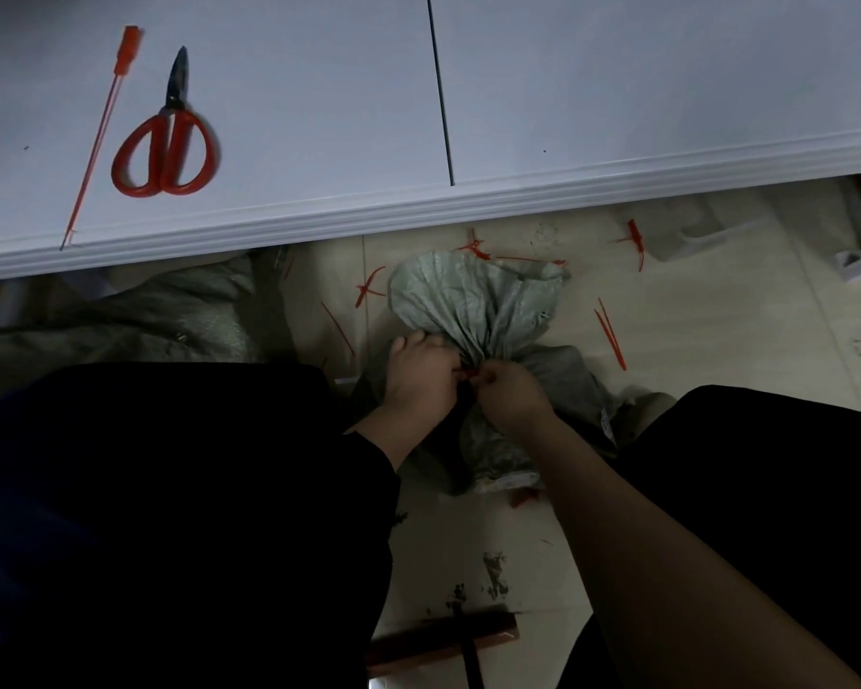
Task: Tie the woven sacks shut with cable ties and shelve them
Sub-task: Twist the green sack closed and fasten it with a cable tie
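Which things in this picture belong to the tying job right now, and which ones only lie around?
In use: grey-green woven sack, neck gripped by the left hand; red cable tie at that neck, pinched by the right hand.
Lying about: red-handled steel scissors and a long spare red tie on the white table; cut red tie scraps on the tiled floor; brown wooden bar.

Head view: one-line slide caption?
Left hand and right hand pinch a red cable tie at the gathered neck of a grey-green woven sack.
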